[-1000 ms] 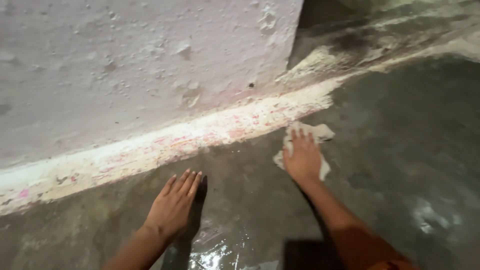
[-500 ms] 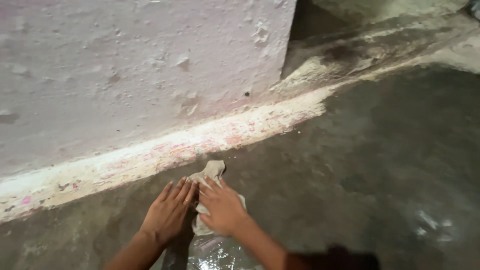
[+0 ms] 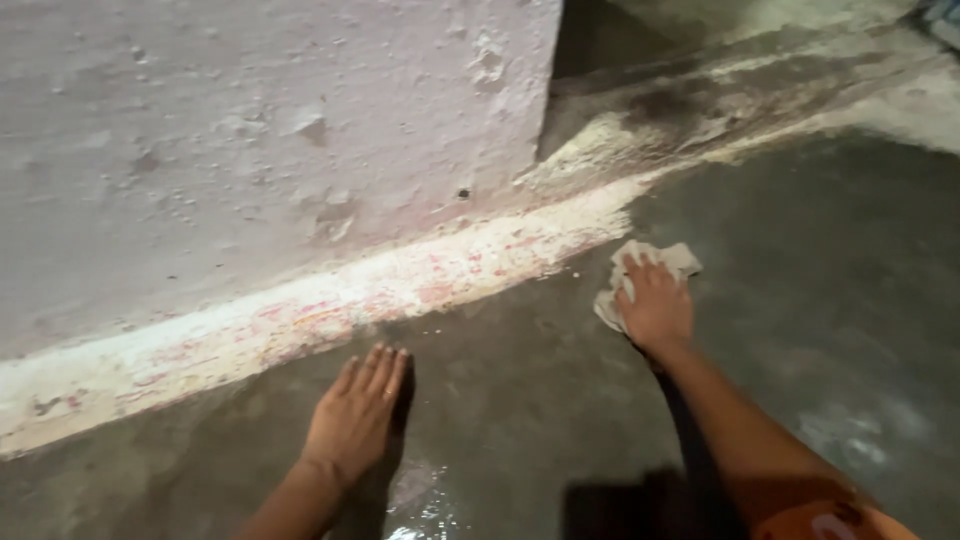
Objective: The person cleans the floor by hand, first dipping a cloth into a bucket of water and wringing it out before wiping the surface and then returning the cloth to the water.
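Rough pinkish-white plaster wall (image 3: 250, 130) fills the upper left of the frame, with a pale, paint-flecked skirting strip (image 3: 330, 305) running along its foot. Below it I see my left hand (image 3: 358, 420) at lower centre, spread flat with fingers together on the wet grey concrete floor (image 3: 520, 400), holding nothing. Right of centre, my right hand (image 3: 655, 308) presses palm-down on a crumpled off-white cloth (image 3: 672, 258), which lies on the floor just beside the strip's end.
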